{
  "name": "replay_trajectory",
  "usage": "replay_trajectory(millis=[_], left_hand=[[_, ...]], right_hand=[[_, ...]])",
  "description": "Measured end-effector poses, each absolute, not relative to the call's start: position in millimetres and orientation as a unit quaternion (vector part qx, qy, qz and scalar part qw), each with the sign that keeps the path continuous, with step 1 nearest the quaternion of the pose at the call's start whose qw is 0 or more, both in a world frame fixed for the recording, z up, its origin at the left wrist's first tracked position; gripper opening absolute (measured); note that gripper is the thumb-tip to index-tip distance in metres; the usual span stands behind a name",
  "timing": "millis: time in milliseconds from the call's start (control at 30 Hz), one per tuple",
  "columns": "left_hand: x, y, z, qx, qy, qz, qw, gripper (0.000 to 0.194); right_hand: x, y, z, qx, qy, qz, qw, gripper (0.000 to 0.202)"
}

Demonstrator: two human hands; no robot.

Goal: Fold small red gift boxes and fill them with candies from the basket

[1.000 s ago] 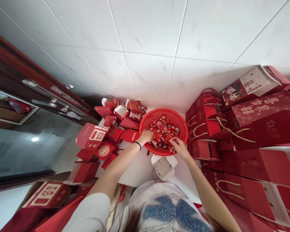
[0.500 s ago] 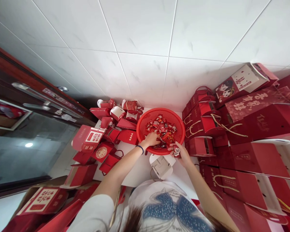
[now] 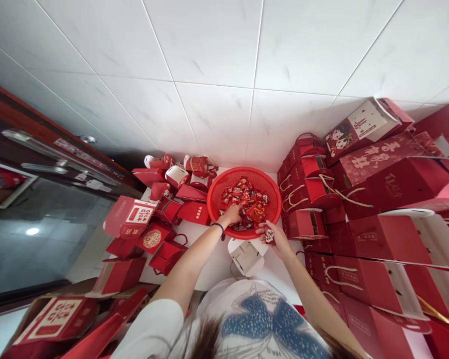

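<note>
A red plastic basket holds many small wrapped candies, mostly red. My left hand reaches over the basket's left front into the candies. Its fingers are curled down among them, and whatever is between the fingertips is hidden. At the front right rim, my right hand is closed around a wrapped candy with a dark character on a white patch. Just in front of the basket, between my forearms, stands an opened gift box, its pale inside facing up.
Several red gift boxes are piled left of the basket on a white tabletop. Rows of red boxes with cord handles are stacked at the right. A tiled wall rises behind; a dark door is at the left.
The view has turned slightly, so everything sits a little further left. My left hand's fingers have curled in more among the candies. My right hand still has its candy at the rim.
</note>
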State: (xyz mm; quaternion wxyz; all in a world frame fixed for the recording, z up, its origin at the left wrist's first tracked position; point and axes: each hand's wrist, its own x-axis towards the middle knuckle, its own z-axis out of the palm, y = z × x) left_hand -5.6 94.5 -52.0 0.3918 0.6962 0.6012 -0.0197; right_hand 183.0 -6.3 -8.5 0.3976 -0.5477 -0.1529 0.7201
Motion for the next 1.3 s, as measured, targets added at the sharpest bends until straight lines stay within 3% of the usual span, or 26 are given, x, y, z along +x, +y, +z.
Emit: replay_trajectory(millis=[67, 233, 500, 700, 800, 900, 1033, 1200, 1300], left_hand=[[-13.8, 97.1, -52.7, 0.681, 0.609, -0.003, 0.407, 0.049], [-30.1, 99.3, -50.3, 0.654, 0.616, 0.059, 0.435, 0.005], [-30.5, 94.4, -34.0, 0.626, 0.592, 0.177, 0.476, 0.018], [-14.5, 64.5, -3.7, 0.616, 0.48, 0.294, 0.552, 0.018], [-6.4, 47.9, 7.5, 0.659, 0.394, 0.255, 0.588, 0.017], [-6.0, 44.0, 8.2, 0.672, 0.401, 0.206, 0.588, 0.03], [-14.5, 56.8, -3.1, 0.671, 0.549, 0.141, 0.479, 0.042], [-6.7, 66.8, -21.6, 0.692, 0.619, -0.056, 0.367, 0.023], [10.3, 66.1, -30.7, 0.692, 0.632, -0.089, 0.336, 0.032]], right_hand=[[182.8, -6.1, -8.8, -0.547, -0.154, 0.722, 0.395, 0.028], [183.4, -6.4, -9.5, -0.547, -0.147, 0.721, 0.399, 0.026], [190.7, -7.1, -8.1, -0.508, -0.122, 0.755, 0.396, 0.026], [185.3, -3.9, -0.1, -0.481, -0.084, 0.788, 0.375, 0.027], [179.0, -3.9, 2.7, -0.478, -0.069, 0.784, 0.388, 0.016], [177.0, -6.0, 0.2, -0.496, -0.083, 0.749, 0.431, 0.015], [184.7, -10.1, -8.0, -0.526, -0.085, 0.714, 0.455, 0.024], [192.9, -13.1, -12.8, -0.543, -0.073, 0.704, 0.451, 0.018], [192.0, -14.5, -11.4, -0.54, -0.061, 0.707, 0.453, 0.02]])
